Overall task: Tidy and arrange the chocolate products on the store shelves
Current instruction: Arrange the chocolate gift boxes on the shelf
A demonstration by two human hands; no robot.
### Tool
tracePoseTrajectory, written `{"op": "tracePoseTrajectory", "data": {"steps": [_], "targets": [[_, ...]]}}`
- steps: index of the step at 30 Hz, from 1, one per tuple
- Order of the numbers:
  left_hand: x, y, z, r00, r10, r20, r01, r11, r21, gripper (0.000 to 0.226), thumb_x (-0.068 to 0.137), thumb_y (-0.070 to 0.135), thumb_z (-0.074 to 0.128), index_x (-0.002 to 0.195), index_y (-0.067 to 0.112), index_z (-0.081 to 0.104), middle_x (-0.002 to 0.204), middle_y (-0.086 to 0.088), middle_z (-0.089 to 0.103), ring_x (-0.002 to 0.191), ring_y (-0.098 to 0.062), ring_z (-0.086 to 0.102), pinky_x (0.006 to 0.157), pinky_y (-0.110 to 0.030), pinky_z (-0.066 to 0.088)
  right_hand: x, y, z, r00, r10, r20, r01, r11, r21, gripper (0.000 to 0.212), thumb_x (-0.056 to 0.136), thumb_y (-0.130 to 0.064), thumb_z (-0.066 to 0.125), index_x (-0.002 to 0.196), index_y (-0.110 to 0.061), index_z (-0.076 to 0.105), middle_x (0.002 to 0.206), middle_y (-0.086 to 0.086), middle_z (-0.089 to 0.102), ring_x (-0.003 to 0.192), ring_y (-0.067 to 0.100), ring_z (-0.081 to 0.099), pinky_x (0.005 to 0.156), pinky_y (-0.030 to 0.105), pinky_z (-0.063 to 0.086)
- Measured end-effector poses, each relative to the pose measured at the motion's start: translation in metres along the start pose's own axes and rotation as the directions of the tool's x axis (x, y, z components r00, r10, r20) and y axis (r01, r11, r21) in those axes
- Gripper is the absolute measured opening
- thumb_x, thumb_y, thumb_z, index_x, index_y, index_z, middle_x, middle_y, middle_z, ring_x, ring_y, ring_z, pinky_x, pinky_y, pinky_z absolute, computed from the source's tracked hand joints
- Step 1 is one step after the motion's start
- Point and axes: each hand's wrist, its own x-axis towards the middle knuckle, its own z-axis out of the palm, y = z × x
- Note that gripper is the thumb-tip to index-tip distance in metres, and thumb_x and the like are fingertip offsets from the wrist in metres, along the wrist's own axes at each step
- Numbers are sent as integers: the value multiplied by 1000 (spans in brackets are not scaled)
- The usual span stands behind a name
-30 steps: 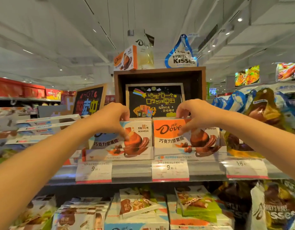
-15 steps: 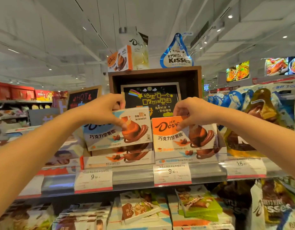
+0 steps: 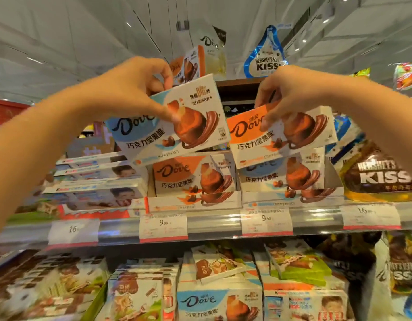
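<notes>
Near shelf below: mixed chocolate boxes lie loose and tilted, untidied. On the upper shelf, the left tray fronts an orange Dove box; the right tray fronts a blue one. Lifted clear above them: my left hand pinches the blue Dove box by its top edge, my right hand pinches the orange Dove box. I judge a colour swap mid-way; both still need placing. Hershey's bag far right.
</notes>
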Motion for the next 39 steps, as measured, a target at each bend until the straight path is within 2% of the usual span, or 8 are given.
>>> {"op": "tracePoseTrajectory", "data": {"steps": [8, 14, 17, 18, 23, 30, 34, 39], "targets": [[-13, -3, -5, 998, 27, -50, -30, 999, -44, 44, 57, 32, 76, 83, 18, 43, 75, -1, 74, 66, -16, 71, 57, -29, 56, 17, -45, 18, 994, -106, -15, 107, 993, 59, 36, 64, -25, 84, 94, -15, 66, 88, 0, 69, 73, 15, 68, 64, 31, 58], [-20, -5, -10, 998, 42, -44, -44, 998, -35, 40, 64, 22, 78, 82, 17, 44, 74, 5, 73, 64, -10, 70, 53, -18, 55, 49, -71, 61, 963, -257, -77, 260, 965, 43, 31, 81, -14, 68, 107, 3, 64, 107, 17, 67, 103, 30, 61, 87, 46, 48], [-24, -6, -11, 998, 36, -45, -38, 998, -49, 40, 65, 21, 78, 84, 14, 44, 73, 7, 73, 63, -8, 70, 51, -16, 53, 51, -77, 73, 979, -201, 15, 191, 948, 253, 7, 88, -2, 59, 82, -1, 54, 84, 10, 59, 79, 16, 54, 74, 18, 46], [-25, -7, -11, 999, 32, -43, -34, 998, -56, 41, 64, 21, 78, 85, 14, 44, 74, 7, 73, 63, -9, 70, 51, -16, 52, 53, -78, 77, 982, -183, 42, 160, 933, 323, 23, 90, 1, 53, 71, -10, 46, 72, 3, 50, 67, 9, 45, 64, 8, 39], [-28, -8, -7, 999, 31, -22, -32, 998, -59, 51, 55, 30, 76, 89, 8, 44, 75, 4, 74, 64, -11, 70, 54, -19, 55, 62, -82, 94, 975, -220, -20, 219, 947, 234, 37, 98, -5, 38, 63, -16, 32, 42, -8, 44, 40, 2, 42, 49, 13, 35], [-27, -12, 2, 999, 39, -1, -39, 998, -50, 53, 53, 33, 77, 89, 10, 47, 77, 0, 74, 66, -11, 70, 61, -27, 58, 47, -59, 120, 989, -112, 98, 58, 895, 441, 46, 86, -3, 63, 70, -33, 32, 71, -14, 37, 65, -1, 36, 65, 16, 36], [-21, -16, 14, 999, 49, 8, -49, 998, -50, 56, 43, 43, 79, 85, 15, 55, 86, -3, 72, 76, -14, 70, 68, -41, 58, 38, -57, 93, 977, -213, 24, 181, 882, 434, 6, 91, -11, 58, 91, -14, 63, 83, -9, 61, 77, 2, 56, 73, 15, 46], [-7, -7, 31, 996, 88, 7, -87, 987, -133, 51, 41, 42, 80, 80, 15, 60, 79, -1, 72, 75, -14, 69, 69, -38, 58, 17, -37, 50, 979, -189, 70, 76, 670, 739, 46, 100, -38, 31, 123, -8, 57, 110, 9, 68, 100, 16, 65, 83, 26, 52]]}}
